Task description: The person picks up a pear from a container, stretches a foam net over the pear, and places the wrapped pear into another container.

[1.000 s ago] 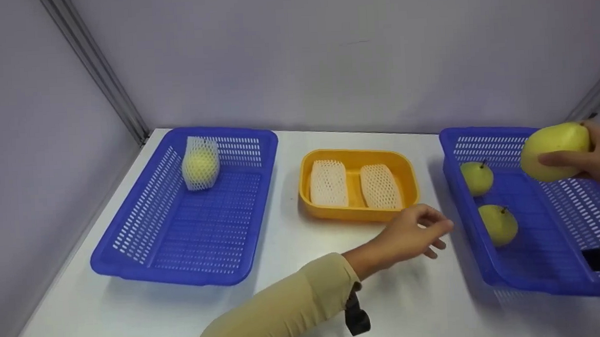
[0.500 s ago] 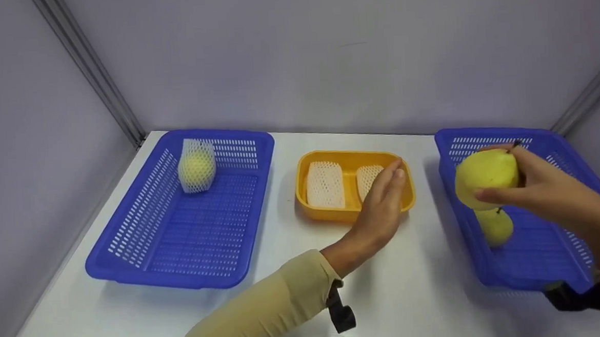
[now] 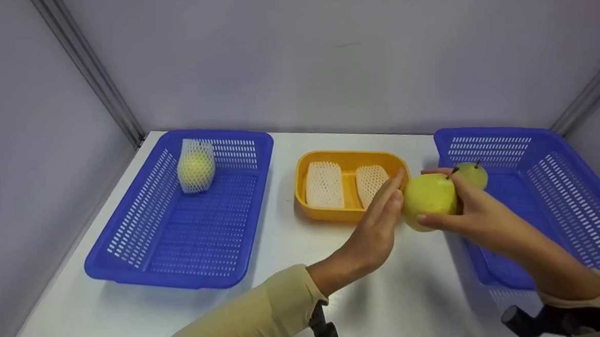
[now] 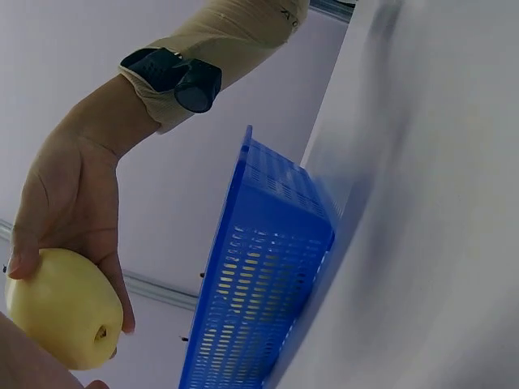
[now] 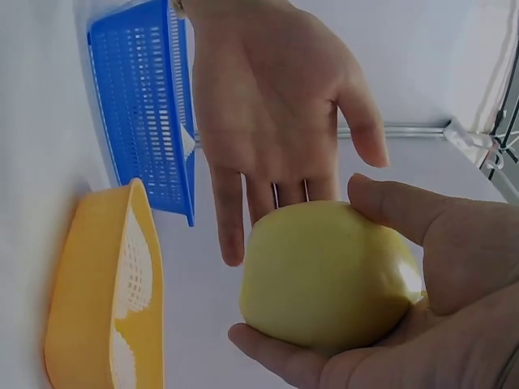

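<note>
My right hand (image 3: 479, 214) grips a yellow-green pear (image 3: 429, 201) between thumb and fingers, above the table just left of the right-hand blue basket (image 3: 575, 134). Facing it from the left is my left hand (image 3: 370, 234), fingers straight and palm toward the fruit. In the right wrist view, the left fingers extend behind the pear (image 5: 324, 275); whether they touch it I cannot tell. The left wrist view shows the pear's dimpled end (image 4: 69, 312). Behind the left fingertips, a yellow tray (image 3: 328, 216) holds two white foam nets (image 3: 324, 185), the right one partly covered.
Another pear (image 3: 472, 175) is visible in the right basket, partly behind my right hand. At the left stands a second blue basket (image 3: 175, 280), with a pear in a foam net (image 3: 196, 169) in its far left corner. A wall rises behind the white table (image 3: 286, 302).
My right hand has carried the pear leftward out over the right basket's edge, toward my left hand. The left hand has drawn back left from that basket, and its fingers have straightened.
</note>
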Demonstrator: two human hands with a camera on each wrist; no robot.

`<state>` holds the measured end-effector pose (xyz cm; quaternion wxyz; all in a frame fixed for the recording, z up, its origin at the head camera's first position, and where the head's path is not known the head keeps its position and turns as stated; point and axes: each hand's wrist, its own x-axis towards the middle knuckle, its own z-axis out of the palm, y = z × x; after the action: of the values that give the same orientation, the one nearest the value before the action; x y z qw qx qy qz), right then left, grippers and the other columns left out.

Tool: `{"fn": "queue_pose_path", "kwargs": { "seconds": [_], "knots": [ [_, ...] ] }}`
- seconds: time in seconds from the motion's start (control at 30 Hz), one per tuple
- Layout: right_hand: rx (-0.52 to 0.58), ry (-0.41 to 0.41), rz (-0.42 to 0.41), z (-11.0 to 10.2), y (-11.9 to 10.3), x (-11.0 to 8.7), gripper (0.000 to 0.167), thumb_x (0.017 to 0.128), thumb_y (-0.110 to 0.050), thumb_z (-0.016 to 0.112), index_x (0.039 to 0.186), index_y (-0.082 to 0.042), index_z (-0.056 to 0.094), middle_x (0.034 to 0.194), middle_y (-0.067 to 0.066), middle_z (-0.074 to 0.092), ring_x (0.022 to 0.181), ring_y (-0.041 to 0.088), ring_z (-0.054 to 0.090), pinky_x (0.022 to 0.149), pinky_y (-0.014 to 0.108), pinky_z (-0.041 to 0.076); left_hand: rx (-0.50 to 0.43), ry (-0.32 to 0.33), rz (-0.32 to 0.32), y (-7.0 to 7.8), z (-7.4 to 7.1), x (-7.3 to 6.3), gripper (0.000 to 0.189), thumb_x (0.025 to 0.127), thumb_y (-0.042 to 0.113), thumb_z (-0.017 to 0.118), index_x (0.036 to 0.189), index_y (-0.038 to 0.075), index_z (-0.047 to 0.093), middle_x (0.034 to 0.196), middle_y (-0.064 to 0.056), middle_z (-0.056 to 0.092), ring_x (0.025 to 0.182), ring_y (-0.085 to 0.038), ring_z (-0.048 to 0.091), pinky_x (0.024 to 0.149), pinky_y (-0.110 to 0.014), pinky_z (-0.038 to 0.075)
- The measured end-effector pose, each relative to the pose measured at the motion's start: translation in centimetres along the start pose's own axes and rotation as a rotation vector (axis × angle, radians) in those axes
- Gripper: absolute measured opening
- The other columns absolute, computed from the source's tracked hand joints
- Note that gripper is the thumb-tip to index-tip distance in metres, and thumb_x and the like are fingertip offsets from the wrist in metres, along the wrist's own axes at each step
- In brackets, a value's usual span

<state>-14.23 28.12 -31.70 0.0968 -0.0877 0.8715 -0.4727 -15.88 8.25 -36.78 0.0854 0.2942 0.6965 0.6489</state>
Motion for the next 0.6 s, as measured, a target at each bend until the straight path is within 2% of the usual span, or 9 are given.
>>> {"fn": "queue_pose_path", "kwargs": {
  "seconds": [0.17,0.3,0.43,0.53,0.6],
  "knots": [
    [0.028,-0.028,0.009,1.2,-0.4,0.0,0.080,0.099,-0.024,0.069,0.158,-0.004,0.019,0.138,0.022,0.042,0.108,0.031,0.053,0.082,0.023,0.055,0.009,-0.031,-0.045,0.3,0.0,-0.4,0.064,0.111,0.046,0.015,0.164,0.011,0.008,0.170,-0.002,0.008,0.154,-0.011,0.006,0.126,-0.034,0.009],
    [0.077,-0.071,-0.021,1.6,-0.2,-0.2,0.077,0.097,-0.014,0.064,0.158,-0.005,0.017,0.143,0.021,0.038,0.114,0.032,0.048,0.085,0.023,0.054,0.017,-0.057,-0.081,0.1,-0.2,-0.9,0.068,0.110,0.049,0.018,0.164,0.011,0.002,0.170,-0.001,0.002,0.154,-0.010,0.005,0.126,-0.036,0.009],
    [0.192,-0.106,-0.111,2.1,0.5,-0.5,0.087,0.083,0.003,0.060,0.158,-0.002,0.017,0.157,0.018,0.028,0.124,0.035,0.040,0.089,0.024,0.053,0.015,-0.063,-0.092,0.0,-0.5,-1.3,0.073,0.109,0.044,0.034,0.164,0.013,-0.003,0.170,-0.001,0.004,0.151,-0.011,0.016,0.124,-0.035,0.017],
    [0.275,-0.135,-0.193,2.4,1.0,-0.6,0.086,0.083,0.010,0.055,0.159,0.000,0.016,0.165,0.018,0.018,0.138,0.037,0.030,0.097,0.019,0.048,0.017,-0.075,-0.079,-0.1,-1.0,-1.7,0.083,0.106,0.036,0.048,0.164,0.012,-0.005,0.169,-0.004,0.006,0.149,-0.012,0.020,0.123,-0.034,0.022],
    [0.311,-0.155,-0.243,2.5,1.2,-0.7,0.082,0.087,0.012,0.053,0.160,0.003,0.015,0.167,0.020,0.014,0.146,0.041,0.021,0.104,0.016,0.043,0.025,-0.091,-0.066,-0.1,-1.3,-1.9,0.087,0.105,0.032,0.053,0.163,0.010,-0.007,0.169,-0.007,0.006,0.150,-0.014,0.019,0.123,-0.034,0.022]
  ]
}}
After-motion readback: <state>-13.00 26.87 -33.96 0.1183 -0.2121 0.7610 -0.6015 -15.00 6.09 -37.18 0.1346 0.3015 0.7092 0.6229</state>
